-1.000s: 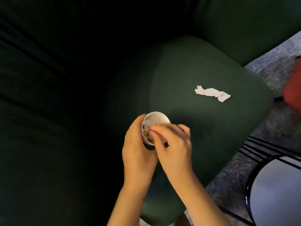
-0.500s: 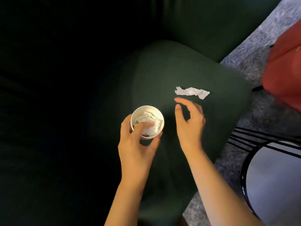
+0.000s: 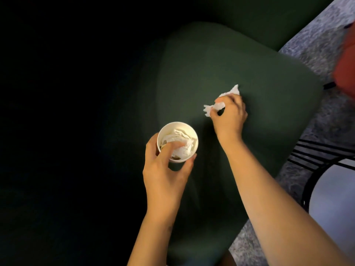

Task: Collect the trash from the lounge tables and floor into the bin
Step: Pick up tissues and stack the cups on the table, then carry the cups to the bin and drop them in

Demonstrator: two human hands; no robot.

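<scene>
A white paper cup (image 3: 189,131) stuffed with crumpled white tissue (image 3: 182,143) is held upright in my left hand (image 3: 165,169), the thumb hooked over its rim onto the tissue. To its upper right my right hand (image 3: 229,116) pinches a crumpled white paper scrap (image 3: 218,106) on the dark green seat cushion (image 3: 221,60). Part of the scrap sticks out on both sides of the fingers. No bin is in view.
The green sofa's back and left side are in deep shadow. A grey speckled carpet (image 3: 317,47) runs along the right. A round black-framed side table (image 3: 334,191) stands at lower right, and a red seat (image 3: 345,73) at the right edge.
My right hand left the cup, reached right across the cushion and closed on the paper scrap. The left hand kept holding the cup, now with its thumb over the rim.
</scene>
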